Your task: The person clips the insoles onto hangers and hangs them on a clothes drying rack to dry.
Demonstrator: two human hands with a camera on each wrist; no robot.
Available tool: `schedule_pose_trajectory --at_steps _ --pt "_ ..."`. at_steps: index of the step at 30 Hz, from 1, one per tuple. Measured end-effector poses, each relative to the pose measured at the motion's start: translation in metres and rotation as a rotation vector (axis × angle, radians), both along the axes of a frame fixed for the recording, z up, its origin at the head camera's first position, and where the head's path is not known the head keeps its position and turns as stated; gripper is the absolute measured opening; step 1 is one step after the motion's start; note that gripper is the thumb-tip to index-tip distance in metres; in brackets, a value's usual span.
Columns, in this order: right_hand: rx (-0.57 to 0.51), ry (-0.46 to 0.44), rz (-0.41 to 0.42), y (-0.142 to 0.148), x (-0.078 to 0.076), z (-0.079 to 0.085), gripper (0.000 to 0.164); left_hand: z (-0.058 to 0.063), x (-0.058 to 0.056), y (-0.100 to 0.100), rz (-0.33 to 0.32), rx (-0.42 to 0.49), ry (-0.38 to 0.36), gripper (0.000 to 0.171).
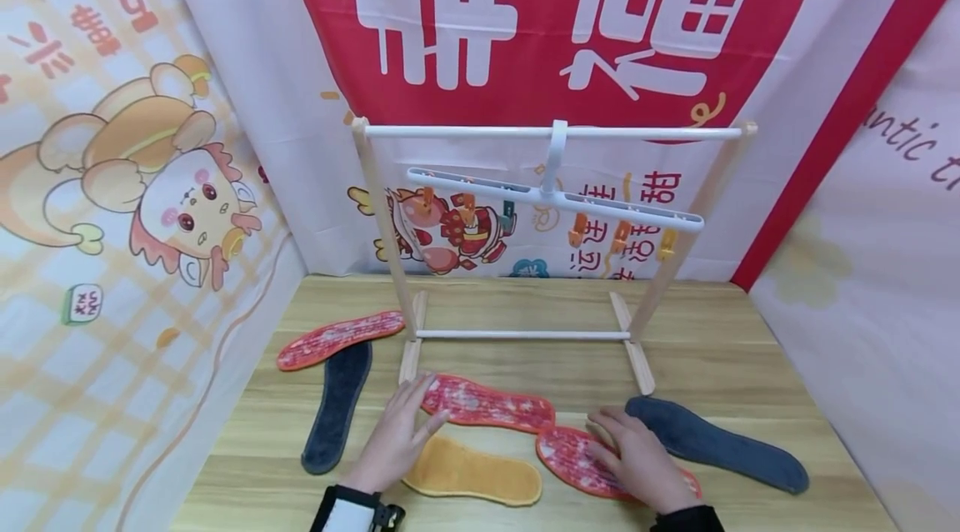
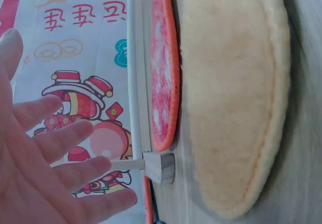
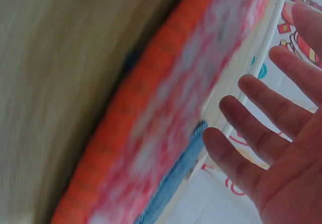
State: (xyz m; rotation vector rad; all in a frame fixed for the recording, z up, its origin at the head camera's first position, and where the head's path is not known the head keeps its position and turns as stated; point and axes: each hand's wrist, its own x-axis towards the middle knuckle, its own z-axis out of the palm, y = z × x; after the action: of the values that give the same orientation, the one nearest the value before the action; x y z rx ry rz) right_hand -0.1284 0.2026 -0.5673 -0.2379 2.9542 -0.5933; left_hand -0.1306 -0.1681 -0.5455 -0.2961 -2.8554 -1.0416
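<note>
Fingers spread, my left hand point(image 1: 395, 438) hovers at the left end of a red-and-white fuzzy insole point(image 1: 491, 404) with orange edging. Below that insole lies a yellow insole point(image 1: 472, 472), seen close up as a pale tan insole point(image 2: 231, 83) in the left wrist view. My right hand point(image 1: 637, 457) is over a second red-and-white insole point(image 1: 573, 457), its fingers loosely extended and holding nothing. The right wrist view shows this insole point(image 3: 166, 103) beside the open palm. To the right of that hand is a dark grey insole point(image 1: 720, 442).
At the left lie another red insole point(image 1: 341, 338) and a dark insole point(image 1: 337, 407), their ends close together. Behind stands a wooden rack point(image 1: 382, 223) with a white top bar. From it hangs a tilted white hanger point(image 1: 555, 197) bearing orange, yellow and green clips.
</note>
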Motion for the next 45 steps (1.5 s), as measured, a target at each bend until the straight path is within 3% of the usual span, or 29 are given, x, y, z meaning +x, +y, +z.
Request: schedule_pose_trajectory --at_steps 12,16,27,37,45 --pt "-0.009 0.039 0.042 -0.016 0.009 -0.008 0.042 0.021 -0.013 0.010 -0.018 0.107 -0.016 0.065" --pt "-0.016 0.065 0.024 -0.023 0.012 -0.009 0.037 0.033 -0.020 0.012 -0.018 0.202 -0.015 0.063" --pt "-0.027 0.106 -0.020 -0.030 0.018 -0.008 0.046 0.067 -0.046 0.009 -0.053 0.318 -0.023 0.061" --pt "-0.020 0.107 -0.039 -0.022 0.024 -0.001 0.056 0.109 -0.081 -0.009 -0.071 0.307 0.045 0.060" --pt "-0.028 0.044 -0.069 -0.012 0.032 0.017 0.042 0.139 -0.111 0.000 -0.074 0.473 0.047 0.070"
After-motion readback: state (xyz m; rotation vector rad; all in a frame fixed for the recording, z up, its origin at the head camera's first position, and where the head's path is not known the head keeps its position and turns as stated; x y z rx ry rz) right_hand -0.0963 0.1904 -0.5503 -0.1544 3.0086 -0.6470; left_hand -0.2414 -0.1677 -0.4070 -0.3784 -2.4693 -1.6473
